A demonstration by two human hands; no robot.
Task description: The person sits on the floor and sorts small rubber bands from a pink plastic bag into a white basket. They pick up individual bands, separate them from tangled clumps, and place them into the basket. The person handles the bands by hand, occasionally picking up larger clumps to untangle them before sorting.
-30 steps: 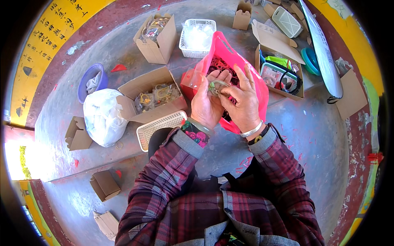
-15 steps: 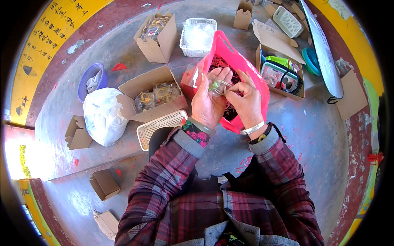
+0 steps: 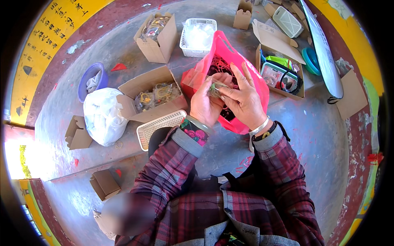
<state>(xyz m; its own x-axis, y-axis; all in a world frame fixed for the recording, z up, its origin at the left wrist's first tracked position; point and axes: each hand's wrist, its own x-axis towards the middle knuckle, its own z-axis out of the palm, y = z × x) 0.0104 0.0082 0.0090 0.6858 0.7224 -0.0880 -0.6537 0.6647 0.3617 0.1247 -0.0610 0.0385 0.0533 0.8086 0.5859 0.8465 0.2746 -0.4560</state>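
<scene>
Lying open on the grey floor, a pink plastic bag is seen to hold a tangle of dark and red cords. To its left an open cardboard box is filled with small clear packets of yellowish rings, and a second box further back carries similar packets. A white mesh basket is loaded with clear plastic, and a flat white basket is laid empty against the near box. A blue bowl with a pale rag in it is placed beside a full white sack. On the right, a box with a raised flap is packed with green and black items. Small folded cartons are scattered at the left. The floor is bounded by a red and yellow painted band on the left and far sides; bare room is left mainly to the right of the bag and in front of the knees. Above the mouth of the pink bag, a small greenish ring bundle is pinched between both hands: the left hand is curled around it from below, and the right hand is pressed on it with thumb and forefinger, its other fingers spread loosely.
</scene>
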